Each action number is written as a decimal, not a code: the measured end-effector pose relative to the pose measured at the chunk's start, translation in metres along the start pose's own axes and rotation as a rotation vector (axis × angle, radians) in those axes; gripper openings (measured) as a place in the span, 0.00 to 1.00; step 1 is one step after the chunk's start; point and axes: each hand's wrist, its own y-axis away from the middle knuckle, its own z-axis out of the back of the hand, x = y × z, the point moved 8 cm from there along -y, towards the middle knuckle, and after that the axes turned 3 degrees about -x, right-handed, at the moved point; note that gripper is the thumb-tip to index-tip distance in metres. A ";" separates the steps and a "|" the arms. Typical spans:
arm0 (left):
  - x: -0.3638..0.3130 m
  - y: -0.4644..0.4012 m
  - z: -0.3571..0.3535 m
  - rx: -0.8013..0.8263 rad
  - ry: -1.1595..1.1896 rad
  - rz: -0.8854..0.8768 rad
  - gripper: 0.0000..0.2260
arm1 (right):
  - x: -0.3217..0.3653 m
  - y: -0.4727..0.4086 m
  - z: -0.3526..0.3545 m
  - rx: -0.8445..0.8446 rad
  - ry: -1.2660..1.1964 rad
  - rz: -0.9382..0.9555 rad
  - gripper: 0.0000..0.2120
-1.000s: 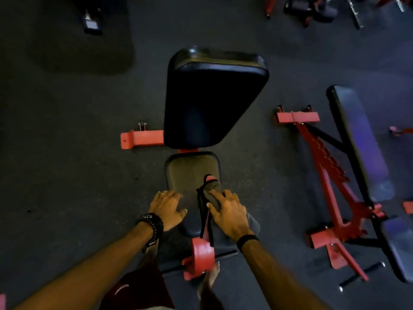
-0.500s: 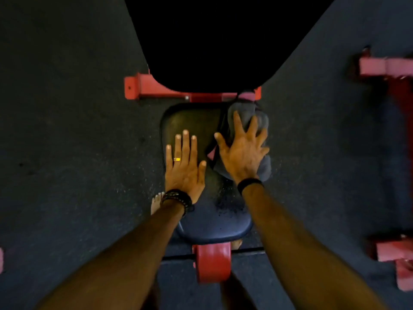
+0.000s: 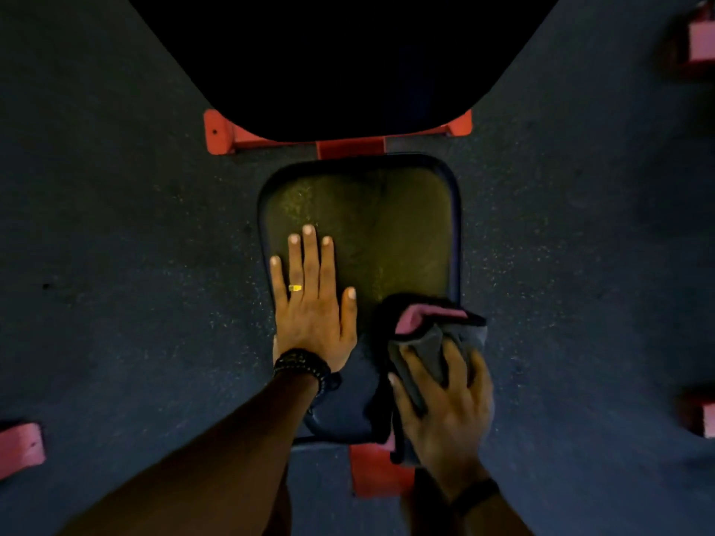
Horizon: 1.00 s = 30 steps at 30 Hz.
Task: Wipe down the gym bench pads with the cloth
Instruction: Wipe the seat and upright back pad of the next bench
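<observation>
Here the right hand bunches a soft, limp grey-and-pink cloth at the black padded seat pad's near right edge; the left hand lies flat, fingers spread, bracing.

- The left hand lies palm down and flat, its fingers straight, close together and pointing away from the body, the thumb spread out to the right.
- A yellow ring sits on one finger of that hand, and a dark beaded band circles its wrist.
- The left forearm runs in from the lower left, bare.
- The right hand is palm down, its fingers curled and bunched around grey fabric.
- A dark band wraps the right wrist; the forearm enters from the bottom edge.
- The two hands are near each other, not touching.
</observation>
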 end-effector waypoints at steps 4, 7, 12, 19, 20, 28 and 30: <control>0.000 0.002 0.000 -0.029 -0.014 0.003 0.30 | 0.010 -0.149 -0.008 -0.145 -0.005 0.029 0.19; -0.001 0.001 0.002 -0.061 0.015 0.012 0.30 | 0.011 -0.238 -0.010 -0.218 0.002 -0.034 0.20; -0.001 0.000 0.001 -0.067 0.002 0.001 0.30 | -0.003 -0.093 -0.003 -0.096 -0.031 0.002 0.20; -0.002 -0.001 0.002 -0.091 0.023 0.003 0.30 | -0.014 -0.065 -0.001 -0.073 -0.141 -0.052 0.18; -0.001 0.000 0.003 -0.095 0.015 0.006 0.30 | -0.011 -0.101 -0.004 -0.100 -0.161 -0.074 0.19; -0.001 -0.002 0.005 -0.115 0.025 0.015 0.30 | -0.021 -0.162 -0.005 -0.129 -0.194 -0.070 0.21; 0.000 -0.001 0.004 -0.104 0.026 0.018 0.30 | -0.034 -0.079 -0.005 -0.077 -0.241 -0.175 0.21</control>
